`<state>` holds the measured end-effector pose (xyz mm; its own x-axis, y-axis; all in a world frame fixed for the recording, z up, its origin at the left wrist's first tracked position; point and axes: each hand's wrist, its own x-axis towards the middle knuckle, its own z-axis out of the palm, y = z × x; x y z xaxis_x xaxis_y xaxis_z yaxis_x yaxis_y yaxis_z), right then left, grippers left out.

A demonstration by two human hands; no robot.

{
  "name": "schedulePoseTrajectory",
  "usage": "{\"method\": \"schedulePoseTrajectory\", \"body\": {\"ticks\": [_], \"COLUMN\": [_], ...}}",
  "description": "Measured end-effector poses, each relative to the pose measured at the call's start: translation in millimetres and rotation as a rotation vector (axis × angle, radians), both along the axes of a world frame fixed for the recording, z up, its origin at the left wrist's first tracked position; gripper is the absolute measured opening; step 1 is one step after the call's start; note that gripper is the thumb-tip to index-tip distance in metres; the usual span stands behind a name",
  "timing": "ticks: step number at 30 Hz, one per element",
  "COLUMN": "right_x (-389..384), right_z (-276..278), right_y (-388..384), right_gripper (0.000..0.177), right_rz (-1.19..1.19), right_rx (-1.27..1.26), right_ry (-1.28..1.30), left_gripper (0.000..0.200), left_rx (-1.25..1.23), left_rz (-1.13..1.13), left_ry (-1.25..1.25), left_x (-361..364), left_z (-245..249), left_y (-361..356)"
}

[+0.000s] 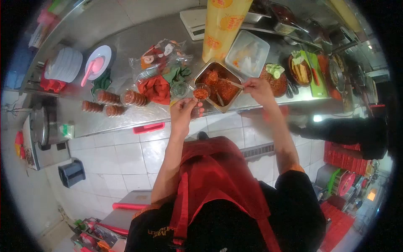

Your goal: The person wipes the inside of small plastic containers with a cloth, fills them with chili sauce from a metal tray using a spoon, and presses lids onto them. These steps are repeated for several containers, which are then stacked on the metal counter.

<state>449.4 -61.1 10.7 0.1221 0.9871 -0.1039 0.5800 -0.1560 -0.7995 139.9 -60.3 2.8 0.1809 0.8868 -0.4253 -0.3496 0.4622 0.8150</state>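
Observation:
My left hand (183, 110) pinches a small clear cup (202, 93) that has red, grainy sauce in it, at the near left edge of a square metal pan (238, 97). Between the fingers of my right hand (259, 90) is the handle of a spoon (231, 83), which reaches over the pan. The spoon's head lies toward the pan's left side, covered in red sauce. More of that sauce (230, 93) fills the pan, and a second utensil (219, 99) rests in it. Beside my left hand sits a clear cup (180, 89), seemingly without sauce.
Stacks of filled cups (133, 98) stand left, past a red cloth (154, 89). A white translucent tub (248, 52) and a yellow wrap roll (224, 29) are behind the pan. Right are a bowl of sauce (277, 87) and a green board (317, 86). Another person's dark sleeve (336, 129) reaches in.

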Motion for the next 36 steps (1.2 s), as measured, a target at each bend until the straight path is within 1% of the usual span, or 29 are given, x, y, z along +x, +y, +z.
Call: {"method": "schedulePoseTrajectory", "body": {"ticks": [1,2,4,6,7,9,11,13,14,16,17,19,22,26,28,29,31,33,35,36], "right_x": [3.5,6.2,9.1,0.4,-5.9,-18.5,-32.9,-49.9,-58.2,-71.0,-73.4,-75.6,-71.3,-66.3,-56.3,-54.1,-52.1,-50.9,-51.8,-50.6], "right_z": [7.1,14.5,35.9,61.7,68.0,69.2,66.4,58.6,59.0,60.1,60.2,60.2,52.8,63.7,57.6,51.7,32.9,5.8,4.3,6.6], "right_y": [-3.2,-7.2,-18.1,-25.3,-28.3,-33.6,-37.3,-40.3,-40.9,-44.1,-46.2,-46.7,-44.0,-41.5,-32.1,-26.2,-15.4,-4.1,-0.8,-0.9], "right_gripper": [0.020,0.020,0.017,0.017,0.017,0.017,0.017,0.019,0.019,0.015,0.015,0.019,0.020,0.021,0.017,0.017,0.013,0.012,0.011,0.011], "right_rz": [-0.032,-0.038,-0.139,-0.152,-0.162,-0.145,-0.128,0.072,0.076,0.195,0.197,0.220,0.257,0.186,0.070,0.068,0.036,0.057,0.082,0.088], "right_rx": [-0.050,-0.049,-0.120,-0.118,-0.117,-0.101,-0.084,0.273,0.275,0.496,0.498,0.615,0.657,0.618,0.497,0.496,0.252,0.243,0.234,0.195], "right_ry": [0.121,0.118,0.267,0.301,0.333,0.299,0.264,0.021,0.024,-0.624,-0.623,-0.685,-0.724,-0.699,-0.627,-0.628,-0.813,-0.814,-0.815,-0.738], "left_gripper": [0.017,0.017,0.017,0.017,0.015,0.014,0.011,0.011,0.011,0.012,0.013,0.013,0.014,0.013,0.014,0.015,0.016,0.016,0.015,0.015], "left_rx": [0.002,0.004,0.011,0.016,-0.008,-0.032,-0.037,-0.049,-0.059,-0.063,-0.066,-0.060,-0.059,-0.048,-0.034,-0.025,-0.030,-0.028,-0.017,-0.019], "left_rz": [-0.033,-0.067,-0.104,-0.133,-0.141,-0.150,-0.179,-0.183,-0.187,-0.200,-0.217,-0.200,-0.181,-0.182,-0.170,-0.156,-0.160,-0.159,-0.149,-0.146], "left_ry": [0.004,0.009,-0.005,-0.013,0.016,0.046,0.022,0.023,0.019,0.021,0.022,0.034,0.037,-0.002,-0.008,-0.009,0.030,0.067,0.045,0.045], "left_x": [1.4,3.6,9.4,14.3,19.1,26.5,31.2,34.3,35.3,35.9,36.1,36.7,35.5,32.9,28.6,25.8,20.4,18.8,18.1,17.5], "left_z": [-1.9,-4.1,-13.6,-11.8,-2.8,2.7,3.6,6.7,7.9,5.0,3.6,2.3,3.4,-4.1,-3.4,-2.2,-6.3,-5.8,-1.2,-1.3], "left_y": [1.3,3.0,6.5,7.5,6.9,6.5,7.3,6.7,7.5,10.3,11.5,12.2,8.5,12.5,9.5,7.5,5.9,6.3,5.8,6.2]}}
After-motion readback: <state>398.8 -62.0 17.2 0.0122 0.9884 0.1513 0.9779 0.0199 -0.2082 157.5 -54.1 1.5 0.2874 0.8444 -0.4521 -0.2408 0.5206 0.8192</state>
